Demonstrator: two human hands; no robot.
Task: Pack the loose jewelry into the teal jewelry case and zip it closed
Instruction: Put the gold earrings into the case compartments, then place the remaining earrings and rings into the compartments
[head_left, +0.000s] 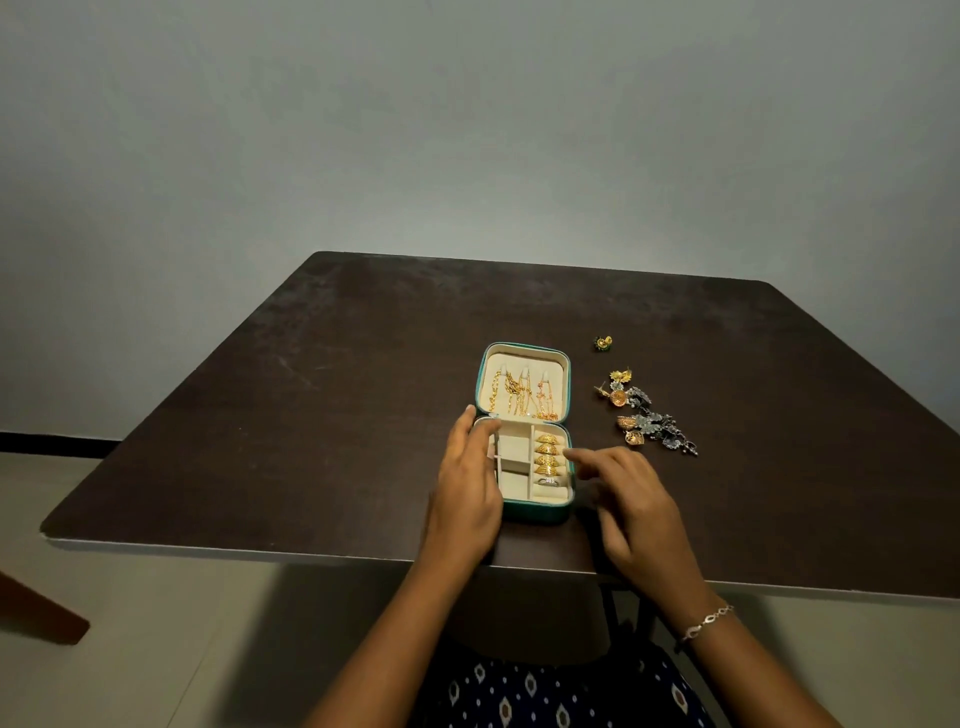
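The teal jewelry case (535, 512) lies open near the front of the dark table (311, 415). Gold chains (522, 397) hang in its cream lid. Several gold rings (549, 457) and a silver ring (548, 482) fill the ring slot of the base. My left hand (467, 483) rests on the case's left edge, fingers fairly straight, the thumb over the rim. My right hand (631, 499) hovers by the case's right side with the index finger pointing at the rings; it holds nothing. Loose earrings (647, 421) lie in a heap to the right of the case.
A small green and gold stud (602, 342) sits apart, farther back on the right. A yellow flower earring (621, 375) tops the heap. A silver bracelet (706, 621) is on my right wrist. A brown wooden piece (41, 608) shows at lower left, off the table.
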